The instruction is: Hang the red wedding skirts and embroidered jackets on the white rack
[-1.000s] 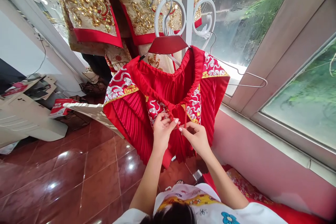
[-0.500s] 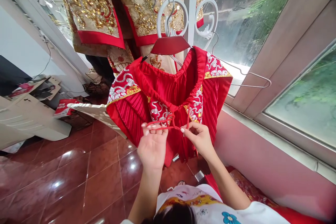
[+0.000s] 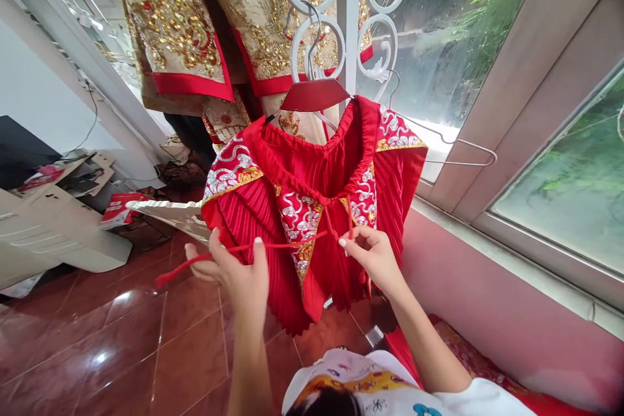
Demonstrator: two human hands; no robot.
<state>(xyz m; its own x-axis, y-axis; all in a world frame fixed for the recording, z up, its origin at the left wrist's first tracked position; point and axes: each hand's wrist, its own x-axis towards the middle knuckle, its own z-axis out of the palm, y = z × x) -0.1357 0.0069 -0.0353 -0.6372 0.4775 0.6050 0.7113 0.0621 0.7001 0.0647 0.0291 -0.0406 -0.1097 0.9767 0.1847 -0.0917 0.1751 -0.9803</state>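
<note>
A red pleated skirt [image 3: 336,273] with silver and gold embroidered panels and a gathered waistband hangs in front of me from a hanger with a red crosspiece [image 3: 316,96]. Red drawstring [image 3: 285,245] comes out at the front of its waistband, with a small knot or loop near my right hand. My right hand [image 3: 373,253] pinches the drawstring there between thumb and fingertips. To the left, my left hand [image 3: 238,273] has the string running across its fingers, thumb held apart, and the loose end sticks out beyond it. The stretch between both hands is nearly straight.
Gold-sequinned garments with red hems [image 3: 190,45] hang behind. A white scrolled metal rack [image 3: 351,19] holds the hanger, and a bare wire hanger [image 3: 468,143] juts right beside the window. At left stand cream furniture [image 3: 58,227] and a red box [image 3: 124,208] above the tiled floor.
My left hand has moved left and slightly down, drawing the drawstring out sideways; its loops have straightened and the knot looks smaller. My right hand keeps its pinch in nearly the same place.
</note>
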